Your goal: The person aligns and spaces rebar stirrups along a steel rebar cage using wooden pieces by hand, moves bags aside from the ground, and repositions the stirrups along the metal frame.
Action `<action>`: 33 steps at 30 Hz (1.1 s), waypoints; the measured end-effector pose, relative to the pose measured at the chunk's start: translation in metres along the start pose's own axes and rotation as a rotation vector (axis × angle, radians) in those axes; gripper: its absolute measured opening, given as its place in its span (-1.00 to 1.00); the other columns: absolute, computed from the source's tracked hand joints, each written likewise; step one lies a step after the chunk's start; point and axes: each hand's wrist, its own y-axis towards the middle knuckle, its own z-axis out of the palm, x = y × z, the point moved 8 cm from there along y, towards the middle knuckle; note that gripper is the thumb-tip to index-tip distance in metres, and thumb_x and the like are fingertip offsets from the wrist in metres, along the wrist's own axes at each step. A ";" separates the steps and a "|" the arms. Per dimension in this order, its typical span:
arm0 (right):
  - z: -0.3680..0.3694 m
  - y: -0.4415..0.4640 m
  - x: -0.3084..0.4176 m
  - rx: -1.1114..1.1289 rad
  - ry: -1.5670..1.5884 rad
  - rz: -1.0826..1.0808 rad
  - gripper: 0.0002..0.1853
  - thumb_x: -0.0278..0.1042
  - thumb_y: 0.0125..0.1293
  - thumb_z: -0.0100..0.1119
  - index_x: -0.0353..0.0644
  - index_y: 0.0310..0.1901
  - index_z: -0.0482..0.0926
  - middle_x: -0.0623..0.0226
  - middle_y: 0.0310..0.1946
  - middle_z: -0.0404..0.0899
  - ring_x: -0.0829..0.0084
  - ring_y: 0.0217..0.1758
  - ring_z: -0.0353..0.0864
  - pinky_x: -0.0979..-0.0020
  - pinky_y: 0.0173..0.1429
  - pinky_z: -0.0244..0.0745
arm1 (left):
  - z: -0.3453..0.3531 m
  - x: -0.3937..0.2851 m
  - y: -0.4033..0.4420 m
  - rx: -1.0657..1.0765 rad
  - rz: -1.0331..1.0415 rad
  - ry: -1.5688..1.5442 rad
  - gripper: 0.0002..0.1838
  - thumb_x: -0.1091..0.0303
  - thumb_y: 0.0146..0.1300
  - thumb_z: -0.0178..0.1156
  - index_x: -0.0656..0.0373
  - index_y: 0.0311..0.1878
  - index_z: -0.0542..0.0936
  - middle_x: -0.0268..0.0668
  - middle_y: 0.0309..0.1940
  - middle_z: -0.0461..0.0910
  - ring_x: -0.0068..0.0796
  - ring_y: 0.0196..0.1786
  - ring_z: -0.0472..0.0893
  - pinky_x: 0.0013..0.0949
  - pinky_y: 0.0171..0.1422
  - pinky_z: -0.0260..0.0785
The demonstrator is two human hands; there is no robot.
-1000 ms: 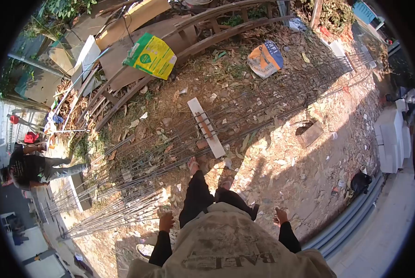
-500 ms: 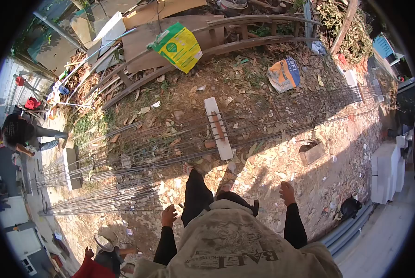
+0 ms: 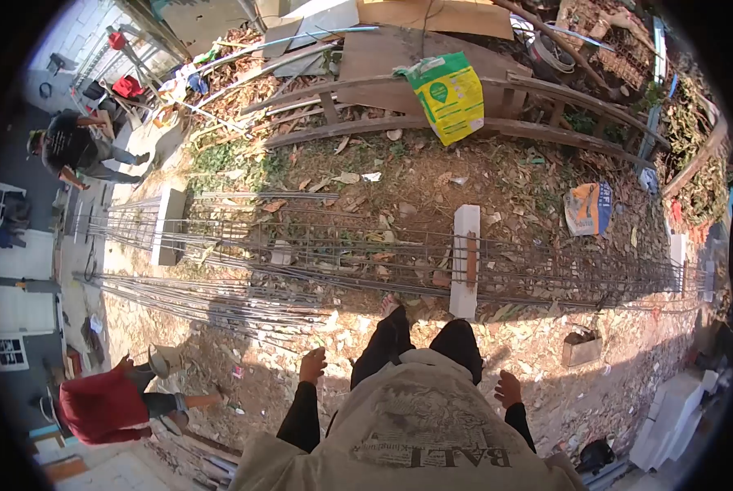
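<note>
My left hand (image 3: pixel 313 366) hangs beside my body over the littered ground, its fingers loosely bent and nothing in it. Across from it, my right hand (image 3: pixel 509 388) is also empty, with relaxed fingers a little apart. Neither hand touches anything. In front of my feet, a long cage of thin steel bars (image 3: pixel 366 245) lies across the ground. A pale block (image 3: pixel 464 219) sits crosswise at the cage, with a rusty brown piece (image 3: pixel 471 260) on it. Loose steel rods (image 3: pixel 194 299) are spread at the left.
A person in red (image 3: pixel 100 405) is at the lower left; another in dark clothes (image 3: pixel 73 147) is farther up. A yellow-green bag (image 3: pixel 452 98) lies on curved wooden framing (image 3: pixel 366 129). An orange-blue sack (image 3: pixel 586 209), a small box (image 3: pixel 581 352) and white blocks (image 3: pixel 669 417) are at right.
The view has swung left, so the cage and bags appear farther right. The person in red has come fully into view. Both of my hands have swung slightly and stay empty.
</note>
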 end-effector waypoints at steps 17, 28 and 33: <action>0.088 0.060 0.251 0.077 -0.201 -0.306 -0.66 0.02 0.50 0.29 0.09 0.17 0.60 0.52 -0.20 0.52 0.54 -0.32 0.52 0.36 -0.37 0.39 | -0.022 0.079 -0.003 -0.148 -0.203 -0.296 -0.37 -0.11 0.48 0.26 0.16 0.41 0.57 -0.19 0.19 0.69 -0.31 -0.02 0.69 -0.20 -0.08 0.51; 0.141 0.033 0.204 0.185 -0.239 -0.255 -0.56 0.03 0.52 0.30 -0.02 0.26 0.54 0.52 -0.22 0.50 0.52 -0.41 0.44 0.32 -0.33 0.41 | -0.079 0.099 0.011 -0.166 -0.203 -0.305 -0.40 -0.11 0.49 0.27 0.01 0.44 0.52 -0.27 0.16 0.66 -0.29 0.03 0.69 -0.12 0.00 0.50; 0.111 0.047 0.142 0.177 -0.655 -0.182 -0.32 0.22 0.43 0.29 0.05 0.44 0.46 0.24 0.23 0.50 0.15 0.09 0.54 -0.01 0.15 0.45 | -0.084 0.004 0.035 -0.153 0.025 -0.407 -0.41 -0.11 0.48 0.28 0.06 0.40 0.55 -0.31 0.08 0.67 -0.44 -0.05 0.69 -0.25 -0.04 0.50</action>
